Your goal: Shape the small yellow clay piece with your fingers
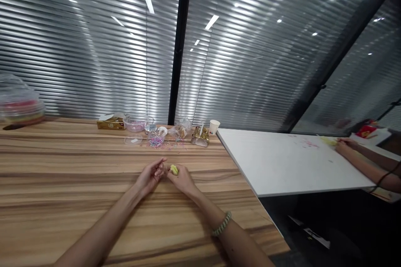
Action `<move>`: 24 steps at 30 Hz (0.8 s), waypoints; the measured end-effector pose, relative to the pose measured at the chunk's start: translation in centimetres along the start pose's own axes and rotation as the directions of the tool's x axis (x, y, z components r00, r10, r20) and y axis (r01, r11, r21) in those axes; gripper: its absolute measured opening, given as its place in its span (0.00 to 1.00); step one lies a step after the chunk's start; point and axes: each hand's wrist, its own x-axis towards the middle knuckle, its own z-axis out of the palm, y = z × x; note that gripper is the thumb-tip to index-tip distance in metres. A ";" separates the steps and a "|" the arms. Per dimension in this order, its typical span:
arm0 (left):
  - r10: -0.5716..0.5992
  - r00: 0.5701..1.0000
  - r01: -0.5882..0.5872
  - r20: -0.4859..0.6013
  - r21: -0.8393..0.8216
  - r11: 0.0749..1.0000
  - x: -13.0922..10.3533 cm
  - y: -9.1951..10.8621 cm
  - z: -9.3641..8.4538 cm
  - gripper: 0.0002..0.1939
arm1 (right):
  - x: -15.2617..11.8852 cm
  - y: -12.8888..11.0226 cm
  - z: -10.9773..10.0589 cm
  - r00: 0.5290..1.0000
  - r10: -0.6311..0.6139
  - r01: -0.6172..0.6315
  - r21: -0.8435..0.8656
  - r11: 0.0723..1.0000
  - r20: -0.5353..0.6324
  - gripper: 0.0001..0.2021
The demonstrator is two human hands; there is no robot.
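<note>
My right hand (183, 180) is closed on a small yellow piece (174, 170), which sticks up between thumb and fingers; its exact kind is too small to tell. Just to its left, my left hand (150, 179) faces it with fingers curled and fingertips near the right hand's. Something thin and see-through seems to lie between the hands, but I cannot make it out. Both hands are above the wood-grain table (78, 167). Beyond them, a clear tub (156, 139) holds many small purple, pink and blue pieces, with more loose pieces (175, 146) scattered beside it.
Along the back stand a gold tissue box (111, 122), a clear round container (135, 124), a lid (133, 140), a plastic bag (181, 128), a gold packet (200, 136) and a paper cup (214, 126). At right, another person's hands (344, 145) work over a white table (269, 162).
</note>
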 end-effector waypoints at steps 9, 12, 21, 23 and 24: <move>0.098 0.989 -0.072 -0.107 0.222 0.972 0.4 0.9 -0.8 0.12 | -0.5 -0.1 -1.2 0.987 -0.038 0.028 -0.065 0.998 -0.155 0.21; 0.139 0.987 -0.104 -0.081 0.339 0.935 0.3 0.7 -1.1 0.12 | -0.2 0.4 -1.4 0.977 -0.181 0.164 -0.145 0.976 -0.110 0.22; 0.258 0.966 -0.218 0.024 0.612 0.760 0.2 0.1 -1.2 0.23 | -0.1 1.7 -1.9 0.914 -0.351 0.405 -0.470 0.784 0.202 0.23; 0.243 0.969 -0.217 0.052 0.654 0.724 0.2 0.2 -1.3 0.22 | -0.3 1.6 -2.0 0.928 -0.314 0.372 -0.493 0.786 0.198 0.21; 0.235 0.970 -0.217 0.066 0.675 0.706 0.2 0.2 -1.3 0.21 | -0.4 1.5 -2.0 0.936 -0.294 0.353 -0.500 0.791 0.195 0.21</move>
